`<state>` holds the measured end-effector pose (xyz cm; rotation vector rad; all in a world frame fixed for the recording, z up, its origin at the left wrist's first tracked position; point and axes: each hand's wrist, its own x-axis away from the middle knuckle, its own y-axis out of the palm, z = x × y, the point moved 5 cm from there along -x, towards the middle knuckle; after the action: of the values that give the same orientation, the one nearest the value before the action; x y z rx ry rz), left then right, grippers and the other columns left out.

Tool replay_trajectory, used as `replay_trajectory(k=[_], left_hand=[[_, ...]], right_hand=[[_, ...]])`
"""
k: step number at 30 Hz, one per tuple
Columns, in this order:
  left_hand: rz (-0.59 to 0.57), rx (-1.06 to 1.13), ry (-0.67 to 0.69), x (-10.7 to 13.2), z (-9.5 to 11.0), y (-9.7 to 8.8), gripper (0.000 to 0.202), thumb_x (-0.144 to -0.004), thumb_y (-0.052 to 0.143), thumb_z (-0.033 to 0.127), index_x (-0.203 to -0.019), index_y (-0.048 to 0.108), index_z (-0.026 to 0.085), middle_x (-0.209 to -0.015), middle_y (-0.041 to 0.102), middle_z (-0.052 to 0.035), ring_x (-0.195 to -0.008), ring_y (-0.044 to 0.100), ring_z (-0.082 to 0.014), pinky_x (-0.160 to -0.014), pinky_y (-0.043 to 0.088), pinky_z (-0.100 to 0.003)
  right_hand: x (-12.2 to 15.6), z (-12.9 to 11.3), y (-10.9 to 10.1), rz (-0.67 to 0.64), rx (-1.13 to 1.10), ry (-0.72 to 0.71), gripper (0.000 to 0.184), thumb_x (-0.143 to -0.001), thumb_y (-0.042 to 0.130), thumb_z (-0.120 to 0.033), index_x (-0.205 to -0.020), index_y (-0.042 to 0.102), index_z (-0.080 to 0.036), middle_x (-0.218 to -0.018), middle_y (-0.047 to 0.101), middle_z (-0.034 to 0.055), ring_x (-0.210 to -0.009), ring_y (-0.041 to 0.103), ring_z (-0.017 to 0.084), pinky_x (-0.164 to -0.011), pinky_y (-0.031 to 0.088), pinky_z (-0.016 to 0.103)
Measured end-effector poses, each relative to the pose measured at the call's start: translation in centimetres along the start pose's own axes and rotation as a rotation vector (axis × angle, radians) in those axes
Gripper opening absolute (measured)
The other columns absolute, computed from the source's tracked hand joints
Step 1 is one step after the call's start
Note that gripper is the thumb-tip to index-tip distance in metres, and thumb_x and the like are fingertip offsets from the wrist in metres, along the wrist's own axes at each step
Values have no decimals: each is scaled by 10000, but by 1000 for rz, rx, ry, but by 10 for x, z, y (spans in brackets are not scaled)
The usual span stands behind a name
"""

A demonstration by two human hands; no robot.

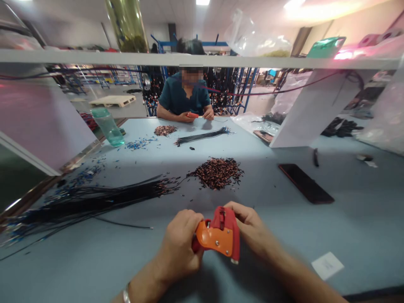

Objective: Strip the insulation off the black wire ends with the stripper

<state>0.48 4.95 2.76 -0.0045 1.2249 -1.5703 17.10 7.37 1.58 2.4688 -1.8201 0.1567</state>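
Observation:
My left hand (183,237) is closed round the handles of a red and orange wire stripper (217,240). The tool is held above the front of the table, its head pointing right. At the far side of that head is my right hand (249,223), fingers bent together and partly hidden behind the tool; what they pinch, if anything, I cannot make out. Beyond the hands lies a heap of short dark and copper-coloured offcuts (219,172). To the left stretches a thick bundle of black wires (116,198), with a single black wire (126,224) apart from it.
A black phone (306,184) and a white paper square (327,266) lie on the right. Across the table a person (186,94) holds a red tool, near a smaller wire bundle (203,136). A green bottle (107,126) stands left. A shelf (221,61) spans above.

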Motion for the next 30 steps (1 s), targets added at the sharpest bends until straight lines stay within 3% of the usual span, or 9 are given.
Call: replay_trajectory(k=[5,12,30], left_hand=[[-22,-129,23,2,1,4,263,-681,503,95,-928,492,185,-775,539,-61,-702,469,-214,-627,367,-336],[-43,-217,59,3,4,8,280,-659,501,93,-925,497,182,-775,537,-66,-692,442,-222,-604,335,-345],[-32,-203,34,4,3,6,289,-638,492,87,-911,492,183,-769,525,-61,-688,420,-215,-605,314,-342]], right_hand=[[1,9,8,-45,-171,55,225,-743,698,-342,-698,563,-168,-619,524,-43,-552,404,79,-514,356,179],[4,8,10,-106,-104,5,93,-732,648,-226,-739,575,-169,-592,506,-59,-520,366,64,-469,314,162],[5,5,12,-150,-33,-48,148,-788,611,-245,-682,561,-156,-646,517,-29,-582,412,77,-520,366,170]])
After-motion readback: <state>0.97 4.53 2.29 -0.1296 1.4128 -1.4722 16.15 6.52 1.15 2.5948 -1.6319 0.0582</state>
